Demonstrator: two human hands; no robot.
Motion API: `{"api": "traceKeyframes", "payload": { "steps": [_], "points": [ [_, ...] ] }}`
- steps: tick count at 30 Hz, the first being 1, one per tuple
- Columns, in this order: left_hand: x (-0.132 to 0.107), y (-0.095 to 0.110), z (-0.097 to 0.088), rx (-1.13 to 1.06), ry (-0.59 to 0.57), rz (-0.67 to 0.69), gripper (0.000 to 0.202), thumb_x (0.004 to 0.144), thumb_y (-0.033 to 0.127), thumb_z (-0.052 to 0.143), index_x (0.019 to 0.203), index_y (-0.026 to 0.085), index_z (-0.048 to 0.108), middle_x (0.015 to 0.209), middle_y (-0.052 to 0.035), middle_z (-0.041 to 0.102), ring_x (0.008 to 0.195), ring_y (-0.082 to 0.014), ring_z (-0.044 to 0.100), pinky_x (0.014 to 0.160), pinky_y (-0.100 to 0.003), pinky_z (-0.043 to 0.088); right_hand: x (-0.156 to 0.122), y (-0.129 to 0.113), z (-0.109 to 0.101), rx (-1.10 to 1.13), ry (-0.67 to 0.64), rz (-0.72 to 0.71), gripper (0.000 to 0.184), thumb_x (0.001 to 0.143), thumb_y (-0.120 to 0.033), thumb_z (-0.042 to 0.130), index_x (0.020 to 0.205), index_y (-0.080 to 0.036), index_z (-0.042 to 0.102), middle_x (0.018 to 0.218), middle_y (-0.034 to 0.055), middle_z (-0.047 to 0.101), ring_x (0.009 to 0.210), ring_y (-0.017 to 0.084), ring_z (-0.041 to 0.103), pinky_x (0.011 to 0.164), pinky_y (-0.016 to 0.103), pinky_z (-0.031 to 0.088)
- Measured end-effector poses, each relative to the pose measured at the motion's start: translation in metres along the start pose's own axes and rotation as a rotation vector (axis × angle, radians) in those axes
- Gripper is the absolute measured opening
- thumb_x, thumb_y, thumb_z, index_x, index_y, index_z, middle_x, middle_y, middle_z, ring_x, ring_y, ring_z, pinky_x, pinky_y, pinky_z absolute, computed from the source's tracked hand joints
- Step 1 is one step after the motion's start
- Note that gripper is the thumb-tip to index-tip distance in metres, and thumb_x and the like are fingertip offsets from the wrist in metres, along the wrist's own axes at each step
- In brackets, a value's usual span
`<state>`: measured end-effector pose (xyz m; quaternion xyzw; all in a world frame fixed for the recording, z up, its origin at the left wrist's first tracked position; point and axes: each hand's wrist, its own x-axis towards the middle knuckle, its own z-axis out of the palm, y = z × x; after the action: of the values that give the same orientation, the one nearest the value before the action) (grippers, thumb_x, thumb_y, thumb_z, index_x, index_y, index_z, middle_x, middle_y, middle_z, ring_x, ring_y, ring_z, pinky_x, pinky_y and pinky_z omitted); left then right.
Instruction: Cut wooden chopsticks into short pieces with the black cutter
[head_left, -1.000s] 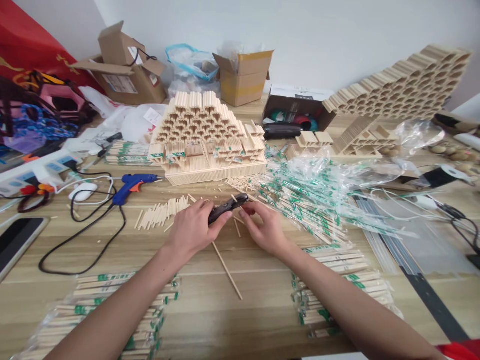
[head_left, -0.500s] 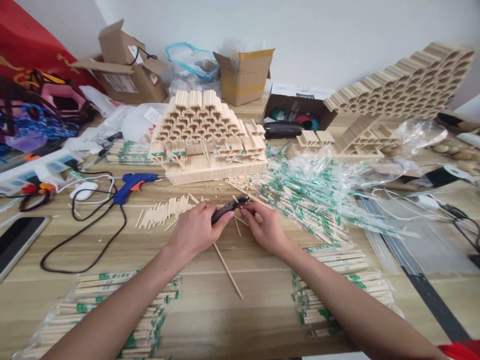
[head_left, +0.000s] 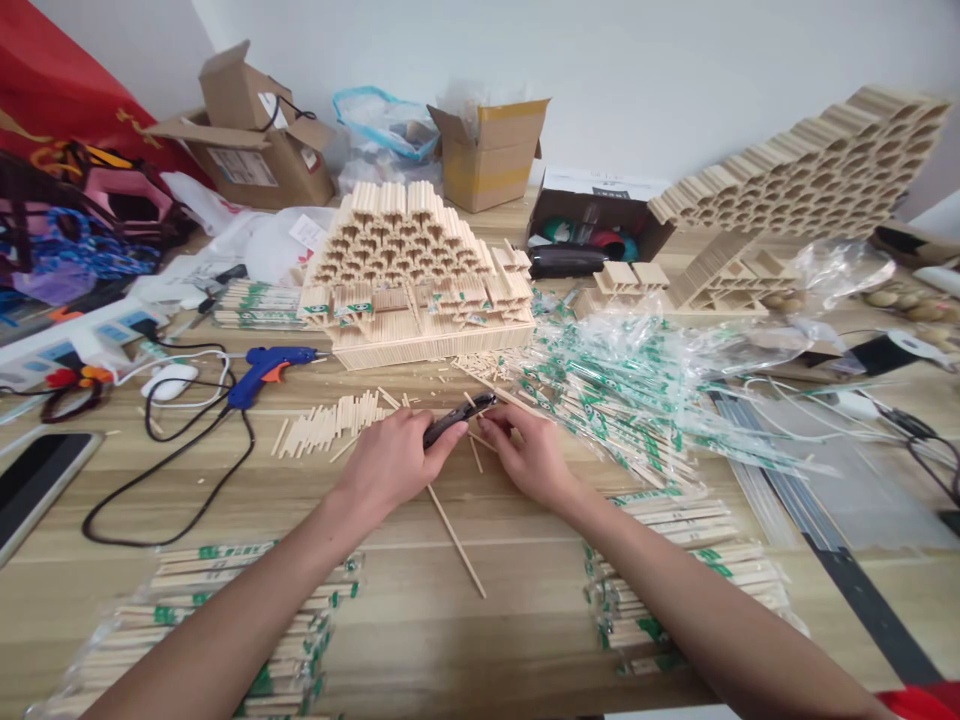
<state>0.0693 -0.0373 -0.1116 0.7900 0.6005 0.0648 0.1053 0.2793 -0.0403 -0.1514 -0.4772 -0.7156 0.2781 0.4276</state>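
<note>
My left hand (head_left: 391,462) is closed around the handles of a black cutter (head_left: 457,417) at the middle of the wooden table (head_left: 420,620). My right hand (head_left: 527,455) sits just right of the cutter's jaws, fingers pinched on a thin bamboo stick near the blade; the stick is mostly hidden. A long bare stick (head_left: 456,541) lies on the table below both hands. A row of short cut stick pieces (head_left: 326,425) lies left of my left hand. Behind them stands a model roof built of stick pieces (head_left: 412,270).
A blue glue gun (head_left: 266,367) with a black cord lies at left, a phone (head_left: 34,480) at the left edge. Wrapped chopstick packs lie near left (head_left: 225,610) and near right (head_left: 690,560); empty wrappers (head_left: 622,385) pile at right. Cardboard boxes (head_left: 487,150) and another stick structure (head_left: 795,190) stand behind.
Almost nothing differs; both hands stay at the cutter, which has shifted very slightly.
</note>
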Motion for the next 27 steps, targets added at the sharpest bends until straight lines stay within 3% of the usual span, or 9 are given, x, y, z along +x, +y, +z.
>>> {"api": "traceKeyframes", "payload": {
  "steps": [17,27],
  "points": [
    [0.0007,0.0004,-0.001,0.019,-0.038,-0.016,0.071,0.099,0.073,0.022,0.083,0.02,0.068,0.086,-0.0127,0.073,0.081,-0.0298,0.071,0.066,-0.036,0.046,0.0002,0.0026,0.0012,0.023,-0.052,0.043,0.015,0.099,-0.027,0.058,0.09,-0.02,0.068,0.08,0.0033,0.073,0.07,0.018,0.063,0.066,0.028,0.047],
    [0.0006,-0.0017,0.0014,0.04,-0.005,-0.007,0.074,0.099,0.073,0.021,0.078,0.021,0.069,0.079,-0.0121,0.072,0.075,-0.0295,0.071,0.062,-0.036,0.044,-0.0004,0.0046,0.0021,0.017,-0.057,0.045,0.016,0.099,-0.028,0.058,0.09,-0.021,0.068,0.08,0.0038,0.073,0.07,0.019,0.065,0.066,0.029,0.047]
  ]
}}
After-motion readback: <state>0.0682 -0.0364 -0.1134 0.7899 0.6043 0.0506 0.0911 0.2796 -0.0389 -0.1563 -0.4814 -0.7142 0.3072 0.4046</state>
